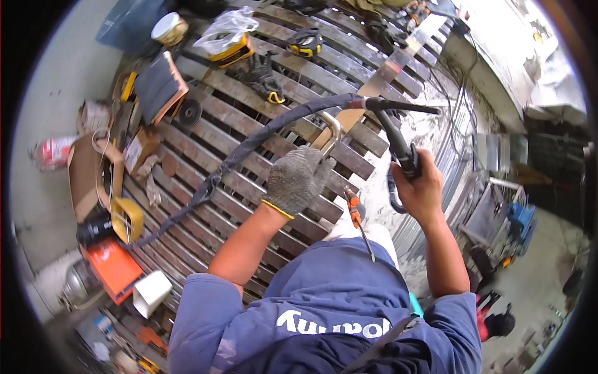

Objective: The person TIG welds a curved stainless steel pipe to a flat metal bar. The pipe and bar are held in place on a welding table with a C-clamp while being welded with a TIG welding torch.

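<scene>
My left hand (298,181), in a grey knit glove with a yellow cuff, is closed around the lower end of a bent shiny metal tube (337,129) over the slatted bench. The palm side is hidden. Bare, my right hand (423,190) grips the black handle of a welding torch (398,140), its dark nozzle pointing right. From the torch, a fabric-sleeved cable (249,148) arches left above my gloved hand and down across the slats. Between my hands, close to my waist, is an orange-handled tool (354,209) with a thin metal shaft.
The metal slatted bench (205,140) carries a tape measure (304,42), a dark glove (261,76), a yellow box under clear plastic (232,51), and a long flat metal strip (398,60). Cardboard boxes (93,177) and an orange box (112,268) line the left side. Metal profiles (445,168) lie right.
</scene>
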Tool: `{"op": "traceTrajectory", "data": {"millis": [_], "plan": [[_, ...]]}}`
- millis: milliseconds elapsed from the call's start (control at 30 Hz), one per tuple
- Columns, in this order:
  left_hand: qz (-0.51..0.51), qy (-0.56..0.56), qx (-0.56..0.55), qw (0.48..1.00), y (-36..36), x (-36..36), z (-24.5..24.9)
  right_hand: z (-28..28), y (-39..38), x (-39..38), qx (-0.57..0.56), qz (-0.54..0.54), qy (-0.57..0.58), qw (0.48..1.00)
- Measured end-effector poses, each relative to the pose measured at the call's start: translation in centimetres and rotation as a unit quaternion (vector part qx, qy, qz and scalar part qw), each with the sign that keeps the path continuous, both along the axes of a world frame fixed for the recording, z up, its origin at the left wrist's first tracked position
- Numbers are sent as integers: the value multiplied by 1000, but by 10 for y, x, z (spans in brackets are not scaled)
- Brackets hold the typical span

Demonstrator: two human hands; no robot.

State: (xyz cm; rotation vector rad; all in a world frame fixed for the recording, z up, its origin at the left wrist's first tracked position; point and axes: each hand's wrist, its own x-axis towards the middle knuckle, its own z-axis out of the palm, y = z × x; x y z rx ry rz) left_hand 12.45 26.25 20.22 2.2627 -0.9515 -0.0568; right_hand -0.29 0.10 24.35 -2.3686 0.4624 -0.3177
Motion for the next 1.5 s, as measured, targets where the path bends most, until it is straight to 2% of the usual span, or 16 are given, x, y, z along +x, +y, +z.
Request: {"op": "traceTrajectory", "data": {"millis": [67,167,200,267,367,467,633,733,867,900,1000,1100,1200,1333,1433,1500], "plan": [[-32,64,-69,995,-23,4,7,-7,8,-15,-7,-19,-32,999],[-87,194,-195,957,-49,-17,-7,-18,23,-37,18,-42,-18,999],[-104,282,-144,943,-48,-19,-5,-23,29,-42,-4,-32,-33,999],[-95,332,-174,922,-47,-34,-27,-33,35,-51,-91,4,-55,994],[-137,334,-223,905,-44,-31,-45,-44,40,-57,-138,46,-85,986],[-161,379,-185,892,-43,-20,-39,-47,40,-55,-156,98,-96,978],[-203,275,-256,904,-40,-18,-63,-58,42,-42,-217,140,-108,960],[-189,220,-224,930,-35,-45,-86,-66,39,-38,-241,162,-106,951],[-330,165,-60,928,-25,-45,-98,-73,29,-36,-260,206,-101,938],[-259,140,-169,941,-33,-47,-99,-74,28,-35,-263,208,-101,937],[-255,125,-162,945,-34,-44,-97,-79,25,-37,-285,205,-89,932],[-236,253,-87,934,-33,-44,-98,-85,23,-39,-308,204,-90,925],[-228,220,-138,938,-37,-41,-100,-90,26,-39,-331,200,-101,917],[-286,176,-62,940,-33,-41,-106,-91,27,-36,-344,201,-97,912],[-253,51,-131,957,-37,-36,-101,-87,27,-33,-352,208,-86,909],[-250,136,-119,951,-37,-34,-95,-88,27,-32,-354,210,-83,908]]}}
